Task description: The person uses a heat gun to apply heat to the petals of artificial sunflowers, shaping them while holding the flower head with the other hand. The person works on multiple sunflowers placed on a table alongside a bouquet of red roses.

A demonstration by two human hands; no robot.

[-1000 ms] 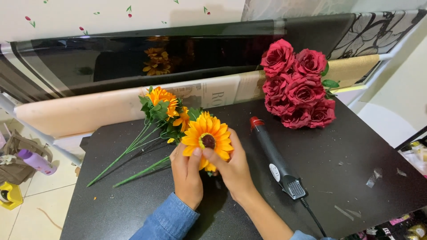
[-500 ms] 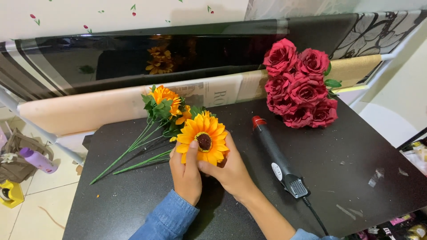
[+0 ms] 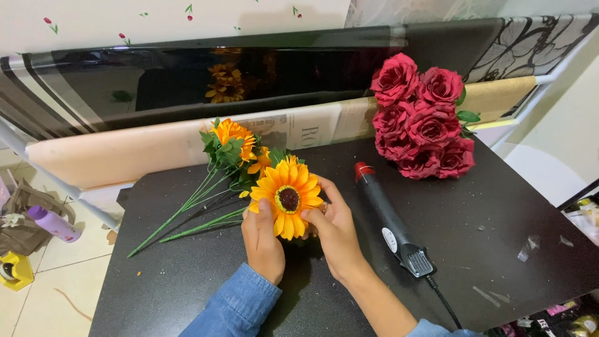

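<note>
Two hands, left hand (image 3: 262, 240) and right hand (image 3: 334, 228), close around a yellow fabric sunflower head (image 3: 287, 197); a black heat gun (image 3: 392, 221) lies at three o'clock on the black counter (image 3: 499, 249).

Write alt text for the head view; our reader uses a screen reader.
Both hands, left hand and right hand, hold an artificial sunflower head over a black table. Beside it lie sunflower stems, a black heat gun and a bunch of red roses.
</note>
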